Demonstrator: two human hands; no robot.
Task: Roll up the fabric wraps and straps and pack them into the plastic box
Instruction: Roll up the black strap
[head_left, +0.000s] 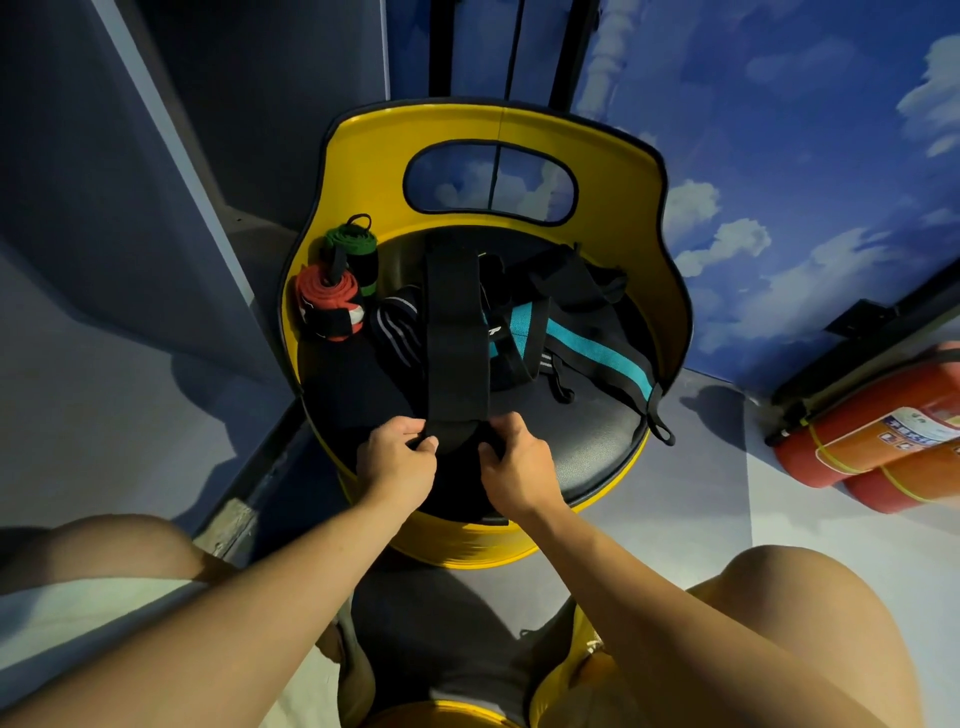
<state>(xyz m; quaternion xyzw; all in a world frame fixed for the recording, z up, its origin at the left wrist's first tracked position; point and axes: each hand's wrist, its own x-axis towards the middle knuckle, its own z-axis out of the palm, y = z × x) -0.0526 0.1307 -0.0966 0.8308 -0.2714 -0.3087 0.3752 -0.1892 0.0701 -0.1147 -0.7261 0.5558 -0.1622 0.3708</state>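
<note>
A long black wrap (457, 332) lies stretched out along the black seat cushion (597, 447) of a yellow barrel chair (644, 218). My left hand (397, 460) and my right hand (514, 462) both pinch its near end, one at each side. Two rolled wraps stand at the seat's back left: a red, white and black one (327, 304) and a green and black one (356, 249). A black wrap with white stripes (397, 325) and a teal and black band (597, 348) lie loose among other black straps. No plastic box is in view.
Two red fire extinguishers (878, 441) lie on the floor to the right. A wall painted with sky and clouds (779, 156) rises behind the chair, a grey wall (104, 182) to the left. My knees frame the bottom, with another yellow seat edge (441, 709) below.
</note>
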